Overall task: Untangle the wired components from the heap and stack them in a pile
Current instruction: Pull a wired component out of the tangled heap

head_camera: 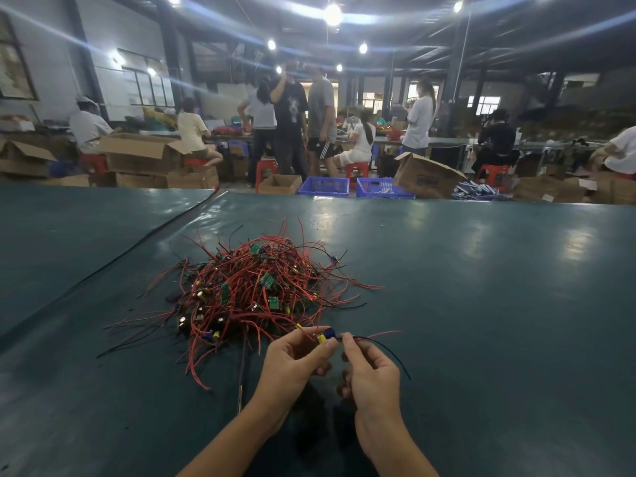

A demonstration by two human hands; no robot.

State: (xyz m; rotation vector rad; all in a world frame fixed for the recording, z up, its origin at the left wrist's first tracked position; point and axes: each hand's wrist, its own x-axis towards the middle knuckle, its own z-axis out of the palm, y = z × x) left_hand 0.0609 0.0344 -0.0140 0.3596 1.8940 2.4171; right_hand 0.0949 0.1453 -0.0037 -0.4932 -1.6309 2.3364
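Note:
A tangled heap of wired components [251, 290], red and black leads with small green boards and dark capacitors, lies on the dark green table [481, 304]. Just in front of the heap, my left hand [296, 363] pinches one wired component [325, 335], a small blue and yellow part, between thumb and fingers. My right hand [371, 373] pinches that component's black wire [382, 346] right beside the part; the black lead curves off to the right, and a red lead runs out with it. Other red wires still run from the held part back toward the heap.
A thin dark rod or cable [242, 373] lies on the table below the heap. A seam in the table cover [137, 246] runs diagonally at left. Beyond the far edge stand cardboard boxes [144, 156], blue crates [323, 186], red stools and several people.

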